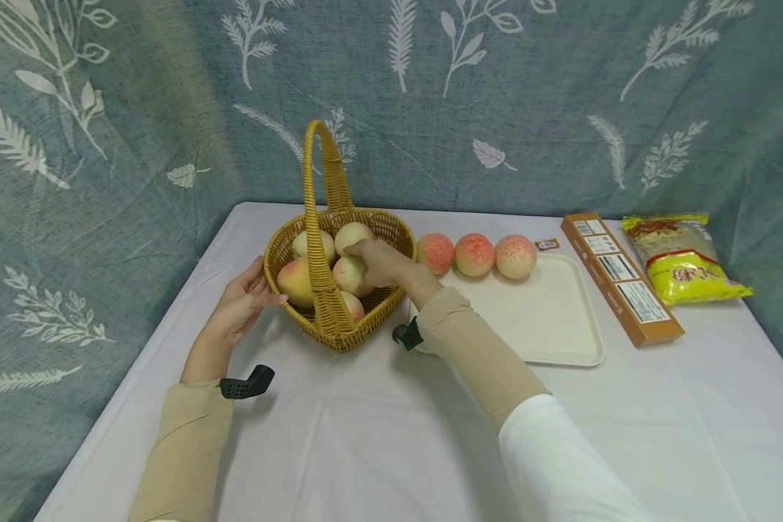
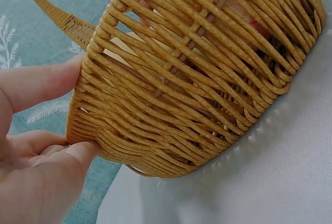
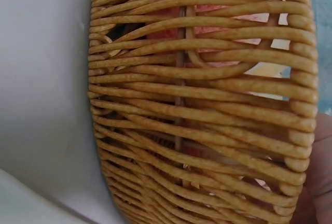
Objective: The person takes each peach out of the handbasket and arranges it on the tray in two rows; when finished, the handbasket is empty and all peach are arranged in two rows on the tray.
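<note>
A brown woven basket with a tall arched handle stands on the table and holds several pale peaches with a pink blush. My left hand pinches its left rim; in the left wrist view the thumb and fingers of that hand meet at the rim of the wicker. My right hand reaches over the right rim and grips a peach inside, its fingertips partly hidden. In the right wrist view the basket wall covers most of the hand.
Three redder peaches sit in a row along the back of a cream tray, right of the basket. A small orange packet lies behind the tray. Farther right are a long brown box and a yellow food bag.
</note>
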`<act>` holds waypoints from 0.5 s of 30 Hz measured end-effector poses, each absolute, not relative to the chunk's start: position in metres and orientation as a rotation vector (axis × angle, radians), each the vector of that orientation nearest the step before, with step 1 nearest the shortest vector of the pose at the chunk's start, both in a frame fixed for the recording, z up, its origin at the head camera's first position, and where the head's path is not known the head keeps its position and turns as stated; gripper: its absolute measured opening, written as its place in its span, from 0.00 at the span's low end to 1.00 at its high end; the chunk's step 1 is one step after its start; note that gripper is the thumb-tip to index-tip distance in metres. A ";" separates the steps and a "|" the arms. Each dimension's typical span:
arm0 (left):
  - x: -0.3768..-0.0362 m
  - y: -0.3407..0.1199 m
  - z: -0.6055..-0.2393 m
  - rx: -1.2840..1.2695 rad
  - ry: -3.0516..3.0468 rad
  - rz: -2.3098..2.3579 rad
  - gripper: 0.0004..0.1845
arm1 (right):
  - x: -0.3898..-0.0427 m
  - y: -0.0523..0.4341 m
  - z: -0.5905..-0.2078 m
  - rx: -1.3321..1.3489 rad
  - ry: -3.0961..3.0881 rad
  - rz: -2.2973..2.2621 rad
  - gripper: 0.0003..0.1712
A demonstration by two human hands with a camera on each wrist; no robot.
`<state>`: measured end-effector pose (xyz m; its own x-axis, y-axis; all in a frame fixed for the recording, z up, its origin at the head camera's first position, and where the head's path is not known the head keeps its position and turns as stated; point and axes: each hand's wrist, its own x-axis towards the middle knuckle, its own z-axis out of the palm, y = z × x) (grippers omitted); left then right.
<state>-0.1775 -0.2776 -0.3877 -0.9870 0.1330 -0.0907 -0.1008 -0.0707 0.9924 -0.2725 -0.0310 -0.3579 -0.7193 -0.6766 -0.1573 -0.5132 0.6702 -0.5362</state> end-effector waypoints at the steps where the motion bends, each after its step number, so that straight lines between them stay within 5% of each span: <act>1: -0.177 -0.277 -0.388 0.034 2.026 2.188 0.52 | -0.273 -0.031 -0.358 -0.950 2.555 -0.642 0.47; 15: -0.179 -0.276 -0.387 0.012 2.036 2.185 0.52 | -0.278 -0.025 -0.367 -0.949 2.584 -0.654 0.42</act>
<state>-0.1785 -0.2763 -0.3873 -0.9879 0.1187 -0.0996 -0.1077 -0.0639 0.9921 -0.2778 -0.0250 -0.3670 -0.7321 -0.6689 -0.1289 -0.5270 0.6760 -0.5151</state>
